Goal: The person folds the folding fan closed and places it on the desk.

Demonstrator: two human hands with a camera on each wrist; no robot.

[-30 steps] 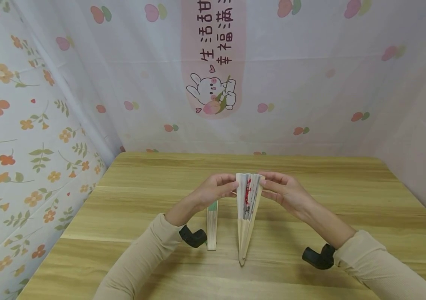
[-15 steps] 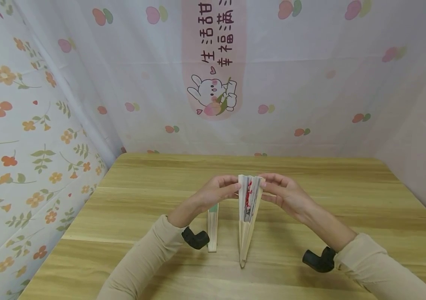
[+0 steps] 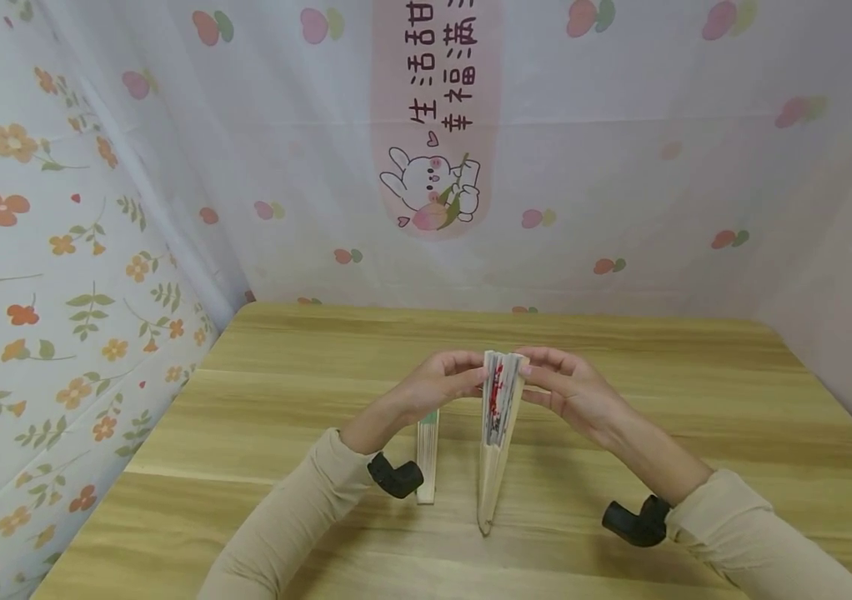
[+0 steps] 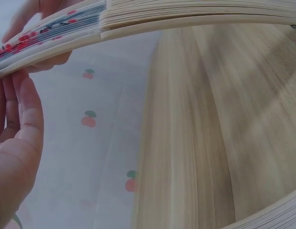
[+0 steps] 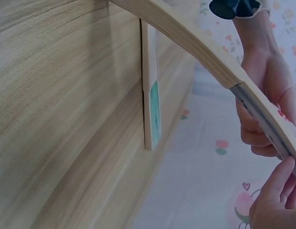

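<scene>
A folding fan (image 3: 492, 467) with pale wooden ribs is held upright between my hands, its pivot end down near the tabletop. Its pleats stand slightly spread, showing grey-white leaf with red blossoms. The left hand (image 3: 437, 385) pinches one outer edge near the top, thumb in front. On the opposite edge the right hand (image 3: 576, 390) grips with thumb and fingers. In the left wrist view, the fan's stacked ribs (image 4: 195, 16) run nearly edge-on above the table. A second folding fan (image 3: 428, 467), folded, with a green leaf, lies left of it, its far end partly behind the left hand.
The wooden table (image 3: 283, 350) fills the lower scene, reaching back to a white curtain (image 3: 621, 183) with printed fruit and a rabbit. A flowered cloth (image 3: 81, 317) hangs along the left side. Black wrist mounts (image 3: 636, 521) sit on both forearms.
The left hand has moved slightly right toward the right hand, and the held fan has narrowed as its pleats come together. The green fan stays on the table.
</scene>
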